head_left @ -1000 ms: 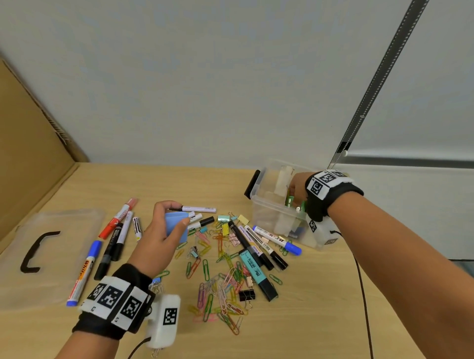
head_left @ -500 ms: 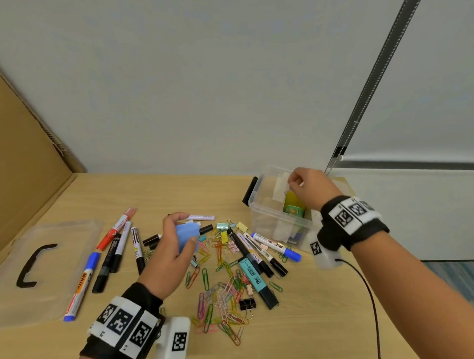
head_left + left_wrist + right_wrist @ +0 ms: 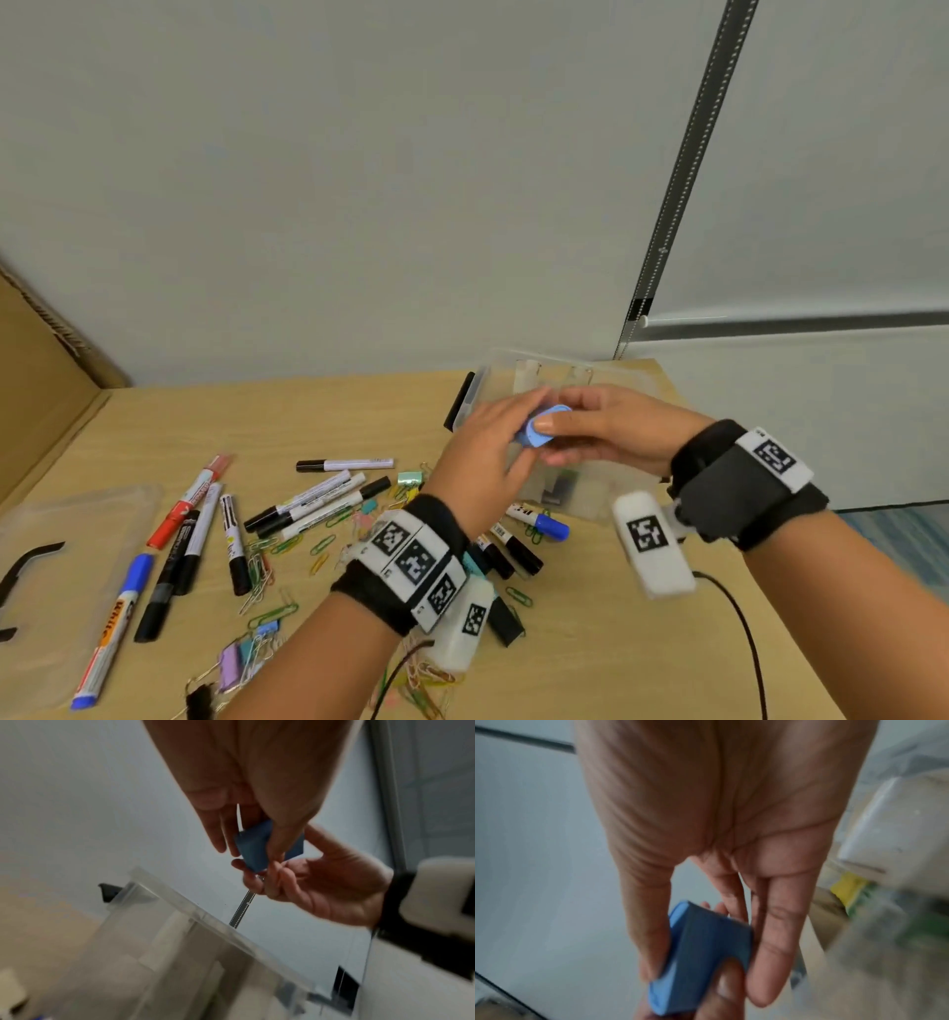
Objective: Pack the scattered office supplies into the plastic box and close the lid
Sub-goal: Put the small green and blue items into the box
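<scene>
One block (image 3: 542, 434) between the fingers of two hands: left hand (image 3: 482, 462), right hand (image 3: 611, 431). One box (image 3: 590, 493) beneath the fingers. Far left of them, one lid (image 3: 77, 514) and five markers (image 3: 187, 501); nearer, about four more. Paper clips (image 3: 272, 611): too many to count.
</scene>
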`<state>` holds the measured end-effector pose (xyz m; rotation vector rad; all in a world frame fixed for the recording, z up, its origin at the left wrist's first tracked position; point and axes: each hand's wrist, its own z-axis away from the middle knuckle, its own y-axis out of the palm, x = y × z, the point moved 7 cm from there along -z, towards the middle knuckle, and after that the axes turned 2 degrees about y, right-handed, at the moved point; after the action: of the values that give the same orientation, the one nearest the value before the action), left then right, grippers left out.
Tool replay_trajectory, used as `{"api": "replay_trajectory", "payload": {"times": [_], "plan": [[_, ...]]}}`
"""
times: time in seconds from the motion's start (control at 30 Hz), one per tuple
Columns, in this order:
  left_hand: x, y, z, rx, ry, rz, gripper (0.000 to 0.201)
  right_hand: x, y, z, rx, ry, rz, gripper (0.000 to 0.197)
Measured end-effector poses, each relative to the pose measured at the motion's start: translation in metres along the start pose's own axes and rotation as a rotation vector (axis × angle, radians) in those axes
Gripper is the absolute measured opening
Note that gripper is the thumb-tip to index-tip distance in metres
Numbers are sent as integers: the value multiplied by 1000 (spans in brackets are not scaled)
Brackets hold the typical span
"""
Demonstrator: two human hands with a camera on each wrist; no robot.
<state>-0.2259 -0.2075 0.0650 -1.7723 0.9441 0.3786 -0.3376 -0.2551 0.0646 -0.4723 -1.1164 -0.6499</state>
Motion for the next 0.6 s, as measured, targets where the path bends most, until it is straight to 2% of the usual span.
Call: {"api": "replay_trajectory", "payload": {"times": [0.07,0.1,0.2,0.27,0.37,0.5,0.53,0.6], "plan": [[17,11,-16,83,-29,-140,62,8,-20,-6,-103,-1,113,41],[32,14,-23,109,-79,-205,65,12,-32,-12,-189,8,241,43],[79,23,-33,198,-252,-382,67,24,-63,-32,-449,89,815,55],[96,33,-30,251,-273,-420,65,25,-71,-48,-519,135,1016,56],[103,40,-28,253,-251,-427,63,9,-77,-76,-509,257,1214,59],[104,41,-28,266,-237,-444,62,-19,-94,-111,-478,390,1489,77],[103,41,-28,263,-226,-443,62,-23,-98,-116,-479,420,1535,76],[102,41,-28,255,-216,-439,61,-27,-104,-126,-445,481,1563,60]]}}
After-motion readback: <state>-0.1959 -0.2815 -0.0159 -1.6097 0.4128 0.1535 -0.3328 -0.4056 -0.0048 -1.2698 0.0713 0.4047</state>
